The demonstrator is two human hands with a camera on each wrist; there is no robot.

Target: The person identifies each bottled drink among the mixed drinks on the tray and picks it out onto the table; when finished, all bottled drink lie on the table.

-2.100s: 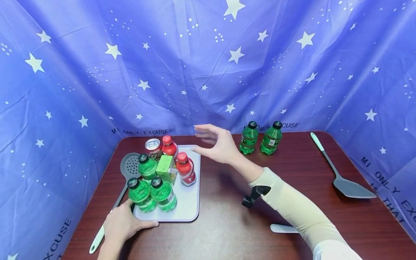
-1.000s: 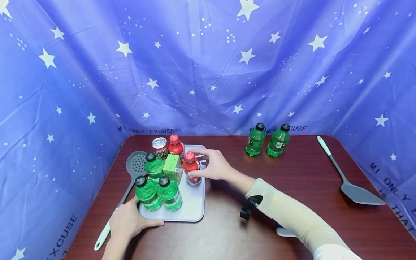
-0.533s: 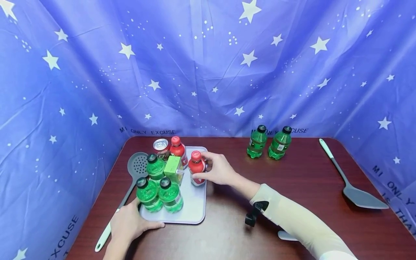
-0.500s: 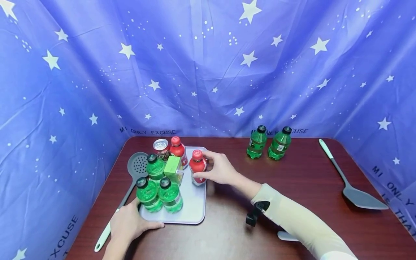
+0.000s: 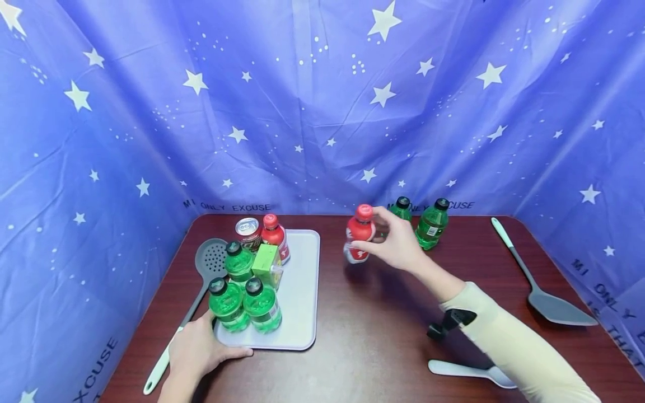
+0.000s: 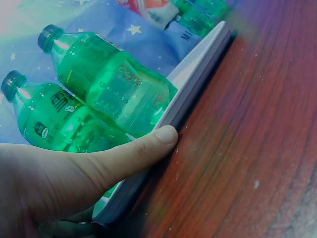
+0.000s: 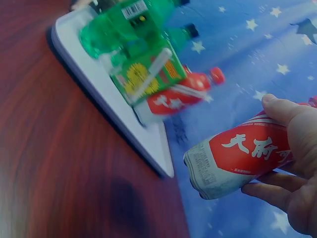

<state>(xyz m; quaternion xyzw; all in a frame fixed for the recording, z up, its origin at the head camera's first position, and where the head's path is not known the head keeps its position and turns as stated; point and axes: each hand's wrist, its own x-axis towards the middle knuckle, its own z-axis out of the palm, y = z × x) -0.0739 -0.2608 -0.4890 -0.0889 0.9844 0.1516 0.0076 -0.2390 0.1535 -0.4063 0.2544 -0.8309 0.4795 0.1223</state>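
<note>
My right hand (image 5: pixel 398 242) holds a red-capped soda bottle (image 5: pixel 359 238) to the right of the tray, thumb on one side and fingers on the other. In the right wrist view that bottle (image 7: pixel 237 158) hangs tilted, its bottom free above the table. My left hand (image 5: pixel 197 348) grips the near left corner of the pale tray (image 5: pixel 299 305), its thumb along the rim in the left wrist view. On the tray stand several green bottles (image 5: pixel 263 308), a green drink carton (image 5: pixel 266 266), another red-capped bottle (image 5: pixel 274 238) and a soda can (image 5: pixel 248 232).
Two green bottles stand at the back, one (image 5: pixel 431 226) in plain sight, the other (image 5: pixel 402 208) partly behind my right hand. A slotted skimmer (image 5: pixel 210 258) lies left of the tray, a grey turner (image 5: pixel 556 309) far right. A pale spoon (image 5: pixel 461 369) lies near my right sleeve.
My right hand took hold of the red-capped bottle on the tray, lifted it and carried it right, off the tray. My left hand has stayed at the tray's corner.
</note>
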